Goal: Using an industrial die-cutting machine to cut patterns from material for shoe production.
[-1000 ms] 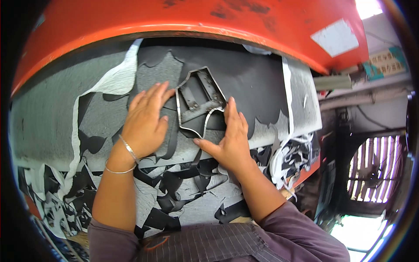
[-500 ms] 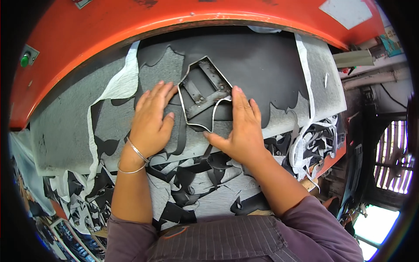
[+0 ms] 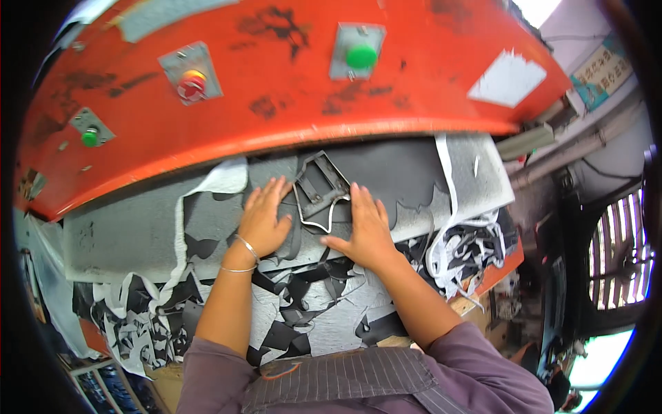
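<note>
A metal cutting die (image 3: 325,201), a bent steel strip outline with crossbars inside, stands on a dark sheet of leather-like material (image 3: 396,165) spread over a grey worn cutting board (image 3: 124,238). My left hand (image 3: 265,219) lies flat on the material, its fingertips by the die's left edge. On the other side, my right hand (image 3: 370,231) is spread with its fingers along the die's right edge and its thumb near the lower tip. Neither hand grips anything. Whether the right fingers press on the die cannot be made out.
A red machine beam (image 3: 276,90) with green buttons (image 3: 361,56) and a red button (image 3: 192,85) spans the far side, close beyond the board. Black and white offcuts (image 3: 296,300) heap along the near edge. A white strip (image 3: 447,179) trails off the board's right part.
My view has tilted up, so more of the red beam with its buttons shows. Both hands stay beside the die, which keeps its place on the material.
</note>
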Demonstrator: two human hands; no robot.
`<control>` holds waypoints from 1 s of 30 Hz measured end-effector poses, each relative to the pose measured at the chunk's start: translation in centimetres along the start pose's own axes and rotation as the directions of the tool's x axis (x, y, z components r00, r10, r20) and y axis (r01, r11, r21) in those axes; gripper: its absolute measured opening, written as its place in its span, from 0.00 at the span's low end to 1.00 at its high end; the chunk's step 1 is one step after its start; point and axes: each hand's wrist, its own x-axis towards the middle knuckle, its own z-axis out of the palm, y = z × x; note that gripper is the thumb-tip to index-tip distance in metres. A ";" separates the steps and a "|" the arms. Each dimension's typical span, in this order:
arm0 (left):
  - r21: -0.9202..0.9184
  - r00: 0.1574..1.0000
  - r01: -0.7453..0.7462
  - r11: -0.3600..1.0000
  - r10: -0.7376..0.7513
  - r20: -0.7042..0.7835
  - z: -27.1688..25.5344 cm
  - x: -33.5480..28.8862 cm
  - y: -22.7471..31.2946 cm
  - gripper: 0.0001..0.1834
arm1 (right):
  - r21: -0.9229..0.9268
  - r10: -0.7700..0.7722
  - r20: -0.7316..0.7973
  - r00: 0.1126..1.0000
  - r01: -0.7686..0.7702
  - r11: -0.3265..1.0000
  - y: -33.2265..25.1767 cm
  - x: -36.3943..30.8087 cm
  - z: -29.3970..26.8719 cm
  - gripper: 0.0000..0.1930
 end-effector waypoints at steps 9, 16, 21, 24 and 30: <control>-0.383 0.623 -0.062 0.922 -0.264 -0.736 -13.5 -8.6 0.2 0.09 | 0.191 -0.030 -0.745 0.667 0.257 0.947 -3.4 2.1 -8.4 0.36; 0.047 0.277 0.048 0.998 0.032 -0.960 -20.3 -14.4 2.1 0.14 | -0.075 -0.154 -0.951 0.267 0.286 0.955 -7.1 4.8 -14.0 0.35; -0.124 0.730 0.253 0.960 -0.273 -0.626 -14.3 -21.8 9.9 0.13 | -0.215 -0.402 -0.855 0.327 0.480 0.850 -7.6 -5.0 -11.2 0.24; -0.167 0.962 0.166 0.972 -0.197 -0.190 -6.3 -27.7 15.7 0.10 | 0.225 -0.491 -0.157 0.857 0.515 0.827 -8.5 -17.3 -6.6 0.20; 0.179 0.996 0.014 0.984 0.002 -0.089 2.8 -32.6 21.1 0.21 | 0.033 -0.537 0.160 0.828 0.539 0.841 -6.8 -28.8 -2.7 0.22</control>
